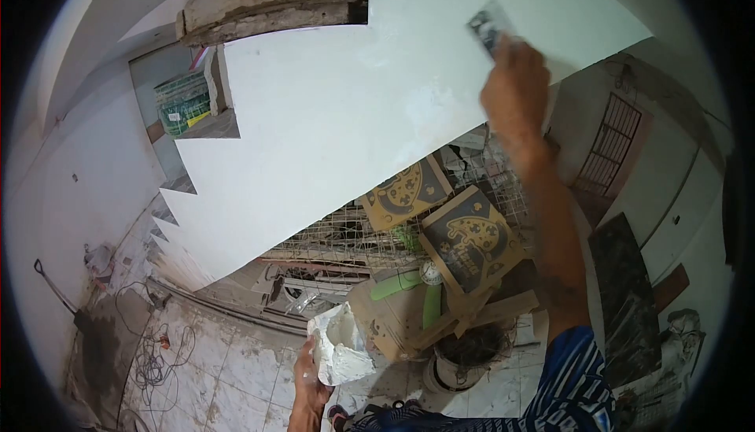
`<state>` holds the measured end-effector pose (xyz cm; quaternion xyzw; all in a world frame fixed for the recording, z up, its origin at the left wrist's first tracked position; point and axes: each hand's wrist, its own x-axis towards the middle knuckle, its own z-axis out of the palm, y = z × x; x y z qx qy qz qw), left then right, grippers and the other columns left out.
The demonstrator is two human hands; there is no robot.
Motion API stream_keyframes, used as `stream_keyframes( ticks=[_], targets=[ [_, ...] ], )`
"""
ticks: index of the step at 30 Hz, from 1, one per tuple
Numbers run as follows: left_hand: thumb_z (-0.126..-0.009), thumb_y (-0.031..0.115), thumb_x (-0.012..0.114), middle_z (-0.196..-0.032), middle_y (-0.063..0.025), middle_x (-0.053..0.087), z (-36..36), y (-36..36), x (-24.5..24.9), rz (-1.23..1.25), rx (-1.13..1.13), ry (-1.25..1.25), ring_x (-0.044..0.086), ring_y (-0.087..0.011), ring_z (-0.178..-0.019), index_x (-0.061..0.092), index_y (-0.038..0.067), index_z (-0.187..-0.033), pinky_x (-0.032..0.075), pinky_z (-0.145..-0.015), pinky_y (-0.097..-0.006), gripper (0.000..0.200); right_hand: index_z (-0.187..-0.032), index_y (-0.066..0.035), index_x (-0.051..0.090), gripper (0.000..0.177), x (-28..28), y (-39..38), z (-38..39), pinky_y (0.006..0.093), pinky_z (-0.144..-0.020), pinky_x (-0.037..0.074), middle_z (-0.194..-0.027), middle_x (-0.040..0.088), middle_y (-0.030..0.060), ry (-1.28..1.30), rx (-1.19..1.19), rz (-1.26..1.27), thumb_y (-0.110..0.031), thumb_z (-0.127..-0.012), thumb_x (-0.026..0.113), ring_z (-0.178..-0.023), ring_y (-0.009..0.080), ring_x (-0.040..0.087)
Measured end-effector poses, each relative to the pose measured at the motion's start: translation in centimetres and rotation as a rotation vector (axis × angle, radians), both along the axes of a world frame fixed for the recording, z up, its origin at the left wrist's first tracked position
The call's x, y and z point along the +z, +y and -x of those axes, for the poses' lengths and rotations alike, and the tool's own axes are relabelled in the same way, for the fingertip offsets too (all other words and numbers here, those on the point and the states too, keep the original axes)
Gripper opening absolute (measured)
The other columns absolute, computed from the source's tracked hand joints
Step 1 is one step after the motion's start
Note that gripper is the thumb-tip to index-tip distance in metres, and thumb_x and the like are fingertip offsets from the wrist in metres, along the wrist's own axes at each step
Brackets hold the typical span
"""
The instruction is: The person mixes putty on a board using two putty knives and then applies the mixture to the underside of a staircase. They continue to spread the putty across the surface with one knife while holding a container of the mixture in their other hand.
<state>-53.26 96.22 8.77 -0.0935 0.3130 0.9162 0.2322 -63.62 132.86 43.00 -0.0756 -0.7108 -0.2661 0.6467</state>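
My right hand (515, 90) is raised at the upper right, closed round a putty knife (491, 26) whose smeared blade overlaps the white side wall of the stairs (338, 109). The knife is a little blurred. Low in the view, my left hand (309, 377) grips a container of white putty (343, 345) by its left side. Thick white putty coats the container's rim and outside, and its mouth faces up. Duller, uneven patches mark the wall's white surface between the steps and its slanting lower edge.
Under the stairs lie pizza boxes (472, 239), wire mesh (334, 235), a green fan blade (395, 285) and a bucket (456, 365). A green tub (183, 103) stands on a step. Left are a tangled cable (161, 357) and a long-handled shovel (57, 286). Dark panels (625, 298) lean at right.
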Motion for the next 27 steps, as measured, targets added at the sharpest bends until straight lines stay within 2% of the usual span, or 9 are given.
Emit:
stream_keyframes(
  ticks=[4, 8, 12, 16, 17, 19, 22, 25, 27],
  targets=[
    [-0.104, 0.036, 0.043, -0.130, -0.0168, 0.062, 0.1, -0.2, 0.1, -0.030, -0.012, 0.012, 0.067, -0.0303, -0.111, 0.043, -0.001, -0.142, 0.057, -0.096, -0.0430, 0.053, -0.130, 0.006, 0.055, 0.045, -5.4, -3.8, 1.1, 0.0467, -0.091, 0.043, -0.122, 0.055, 0.0199, -0.276, 0.010, -0.216, -0.012, -0.089, 0.057, -0.109, 0.0335, 0.052],
    [-0.103, 0.035, 0.043, -0.130, -0.0169, 0.061, 0.2, -0.7, -0.4, -0.028, -0.017, 0.001, 0.066, -0.0306, -0.112, 0.043, -0.001, -0.142, 0.056, -0.097, -0.0429, 0.054, -0.130, 0.006, 0.056, 0.049, -11.6, -5.4, 0.7, 0.0459, -0.092, 0.042, -0.121, 0.056, 0.0179, -0.524, 0.065, -0.416, -0.019, -0.088, 0.059, -0.110, 0.0306, 0.051],
    [-0.102, 0.035, 0.043, -0.131, -0.0170, 0.061, -0.3, -0.7, 0.6, 0.000, -0.003, -0.013, 0.066, -0.0310, -0.112, 0.042, -0.001, -0.143, 0.055, -0.098, -0.0430, 0.055, -0.132, 0.006, 0.054, 0.050, -13.0, -6.1, -0.9, 0.0470, -0.093, 0.043, -0.122, 0.056, 0.0186, -0.645, 0.198, -0.444, -0.020, -0.090, 0.057, -0.110, 0.0317, 0.053],
    [-0.101, 0.035, 0.043, -0.133, -0.0172, 0.060, -0.1, -1.0, -0.3, -0.035, -0.003, -0.011, 0.065, -0.0315, -0.114, 0.041, -0.001, -0.144, 0.054, -0.099, -0.0437, 0.056, -0.140, 0.005, 0.046, 0.048, -6.0, -6.5, -2.5, 0.0490, -0.095, 0.043, -0.121, 0.056, 0.0204, -0.422, 0.264, -0.138, -0.009, -0.094, 0.049, -0.111, 0.0345, 0.054],
    [-0.101, 0.035, 0.044, -0.134, -0.0173, 0.059, -0.2, -1.0, -0.3, -0.032, -0.009, -0.007, 0.065, -0.0317, -0.115, 0.041, -0.001, -0.145, 0.054, -0.100, -0.0439, 0.056, -0.141, 0.004, 0.046, 0.048, -4.0, -6.0, -2.6, 0.0484, -0.096, 0.043, -0.119, 0.056, 0.0201, -0.331, 0.204, -0.060, -0.008, -0.094, 0.049, -0.111, 0.0344, 0.054],
    [-0.101, 0.035, 0.044, -0.134, -0.0176, 0.059, -0.2, -1.1, -0.1, -0.028, -0.021, 0.003, 0.064, -0.0321, -0.116, 0.040, -0.001, -0.145, 0.053, -0.101, -0.0443, 0.057, -0.133, 0.005, 0.050, 0.046, -0.9, -3.3, -1.2, 0.0488, -0.090, 0.046, -0.114, 0.057, 0.0195, -0.017, 0.149, -0.089, -0.005, -0.089, 0.056, -0.107, 0.0357, 0.055],
    [-0.101, 0.036, 0.045, -0.135, -0.0180, 0.058, -0.2, -1.2, -0.3, -0.019, -0.012, -0.024, 0.063, -0.0325, -0.117, 0.040, -0.001, -0.146, 0.052, -0.102, -0.0445, 0.058, -0.123, 0.006, 0.054, 0.039, 1.7, -1.1, 0.0, 0.0491, -0.086, 0.047, -0.111, 0.059, 0.0203, 0.209, 0.047, -0.077, -0.003, -0.085, 0.060, -0.102, 0.0374, 0.056],
    [-0.101, 0.036, 0.045, -0.134, -0.0179, 0.059, -0.4, -1.4, -0.2, -0.023, -0.001, -0.016, 0.064, -0.0322, -0.116, 0.040, -0.001, -0.145, 0.053, -0.101, -0.0441, 0.058, -0.123, 0.007, 0.054, 0.038, 1.6, -1.6, 0.7, 0.0498, -0.084, 0.047, -0.113, 0.058, 0.0220, 0.047, -0.029, 0.097, -0.003, -0.086, 0.059, -0.101, 0.0380, 0.056],
    [-0.101, 0.036, 0.044, -0.134, -0.0176, 0.059, -0.4, -1.6, -0.5, -0.010, 0.004, -0.019, 0.064, -0.0319, -0.115, 0.041, -0.001, -0.145, 0.053, -0.100, -0.0438, 0.057, -0.124, 0.007, 0.054, 0.039, 0.4, -2.9, 1.5, 0.0507, -0.084, 0.047, -0.113, 0.057, 0.0225, 0.035, 0.035, 0.036, -0.004, -0.087, 0.058, -0.102, 0.0382, 0.055]
  ],
)
